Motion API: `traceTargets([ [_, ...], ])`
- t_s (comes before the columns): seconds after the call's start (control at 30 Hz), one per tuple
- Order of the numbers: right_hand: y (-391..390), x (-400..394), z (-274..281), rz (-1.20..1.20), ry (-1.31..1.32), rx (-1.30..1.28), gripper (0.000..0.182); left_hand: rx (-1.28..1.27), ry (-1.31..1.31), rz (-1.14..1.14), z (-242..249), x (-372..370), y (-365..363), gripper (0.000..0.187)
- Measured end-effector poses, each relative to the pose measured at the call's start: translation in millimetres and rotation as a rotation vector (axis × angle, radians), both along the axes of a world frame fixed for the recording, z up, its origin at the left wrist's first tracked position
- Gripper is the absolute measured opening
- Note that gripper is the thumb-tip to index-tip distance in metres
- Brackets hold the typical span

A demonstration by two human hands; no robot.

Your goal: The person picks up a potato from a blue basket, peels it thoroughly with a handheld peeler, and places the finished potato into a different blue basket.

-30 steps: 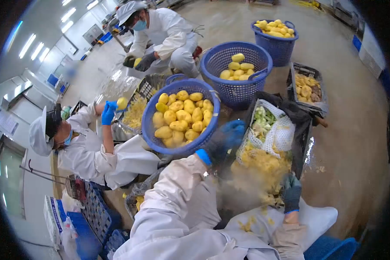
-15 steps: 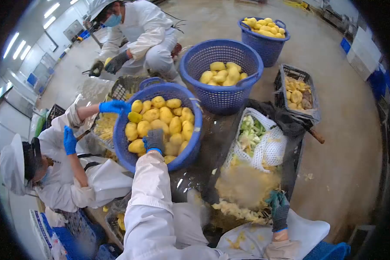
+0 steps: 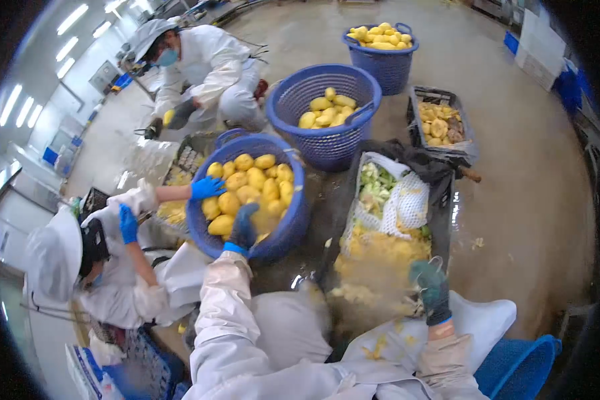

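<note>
My left hand (image 3: pixel 244 228), in a dark glove with a blue cuff, is at the near side of a blue basket (image 3: pixel 300 230) of peeled yellow potatoes (image 3: pixel 243 162). Its fingers point up and touch or nearly touch the potatoes; blur hides whether it grips one. At the lower right, my right hand (image 3: pixel 433 293), in a dark green glove, is closed on a thin metal peeler (image 3: pixel 437 262). It is beside a black-lined crate (image 3: pixel 333 248) that holds yellow peelings (image 3: pixel 380 257), green-white scraps and white foam netting (image 3: pixel 410 203).
A co-worker's blue-gloved hand (image 3: pixel 208 188) rests on potatoes in the same basket. Another co-worker (image 3: pixel 210 67) crouches behind, holding a potato. Two more blue baskets (image 3: pixel 327 143) (image 3: pixel 383 70) and a black crate (image 3: pixel 470 143) stand beyond. A blue tub (image 3: pixel 523 367) is at lower right.
My view has shifted. My left hand has turned upright at the basket's near side. The co-worker's hand has moved from the rim onto the potatoes. My right hand has risen slightly beside the peelings.
</note>
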State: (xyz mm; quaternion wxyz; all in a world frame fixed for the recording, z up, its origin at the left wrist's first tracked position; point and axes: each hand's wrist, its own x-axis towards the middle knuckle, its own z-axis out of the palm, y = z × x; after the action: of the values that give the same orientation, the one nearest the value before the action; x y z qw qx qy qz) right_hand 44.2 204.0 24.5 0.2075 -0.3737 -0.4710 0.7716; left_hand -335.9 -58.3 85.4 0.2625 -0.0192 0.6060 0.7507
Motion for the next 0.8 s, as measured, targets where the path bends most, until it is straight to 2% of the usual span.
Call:
traceTargets([
  [0.07, -5, -2, 6, -0.175, 0.251, -0.331, 0.023, 0.325, -0.189, -0.042, 52, 52, 20, 0.047],
  [0.13, 5, -8, 37, 0.162, 0.270, 0.698, 0.025, 0.552, -0.339, -0.146, 81, 99, 39, 0.048],
  [0.17, 10, -7, 51, 0.332, 0.232, 1.209, 0.026, 0.610, -0.337, -0.285, 70, 108, 39, 0.048],
  [0.2, 8, -9, 46, 0.193, 0.052, 0.997, 0.026, 0.669, -0.340, -0.423, 62, 121, 41, 0.048],
  [0.23, 2, -13, 43, 0.050, -0.120, 0.776, 0.026, 0.677, -0.411, -0.458, 60, 140, 43, 0.052],
  [0.27, -12, -12, 90, -0.040, -0.011, 0.487, 0.022, 0.689, -0.480, -0.493, 60, 159, 48, 0.056],
  [0.3, -6, -13, 82, -0.022, 0.176, 1.156, 0.023, 0.705, -0.547, -0.526, 58, 178, 56, 0.059],
  [0.33, -24, -12, 107, -0.034, 0.266, 0.645, 0.028, 0.697, -0.549, -0.504, 45, 200, 62, 0.060],
  [0.37, -28, -6, 114, 0.016, 0.312, 0.709, 0.025, 0.690, -0.612, -0.512, 41, 221, 66, 0.059],
  [0.4, -36, -3, 127, 0.077, 0.338, 0.982, 0.025, 0.689, -0.668, -0.525, 40, 240, 73, 0.059],
  [0.43, -45, -5, 132, 0.103, 0.374, 1.188, 0.024, 0.607, -0.624, -0.436, 37, 262, 77, 0.055],
  [0.47, -54, -6, 137, 0.111, 0.421, 1.389, 0.023, 0.807, -0.542, -0.659, 31, 274, 79, 0.050],
  [0.53, -66, -6, 114, 0.252, 0.397, 1.107, 0.020, 0.655, -0.580, -0.478, 31, 307, 84, 0.048],
  [0.63, -37, 0, 76, 0.075, 0.415, 0.363, 0.019, 0.541, -0.660, -0.664, 7, 320, 68, 0.046],
  [0.73, -4, 10, 54, -0.249, 0.376, 0.225, 0.022, 0.580, -0.749, -0.693, 31, 333, 61, 0.046],
  [0.77, -15, 18, 71, -0.235, 0.268, 0.433, 0.024, 0.550, -0.767, -0.625, 41, 339, 60, 0.052],
  [0.8, -36, 22, 85, -0.157, 0.349, 0.386, 0.024, 0.485, -0.634, -0.579, 44, 344, 60, 0.056],
])
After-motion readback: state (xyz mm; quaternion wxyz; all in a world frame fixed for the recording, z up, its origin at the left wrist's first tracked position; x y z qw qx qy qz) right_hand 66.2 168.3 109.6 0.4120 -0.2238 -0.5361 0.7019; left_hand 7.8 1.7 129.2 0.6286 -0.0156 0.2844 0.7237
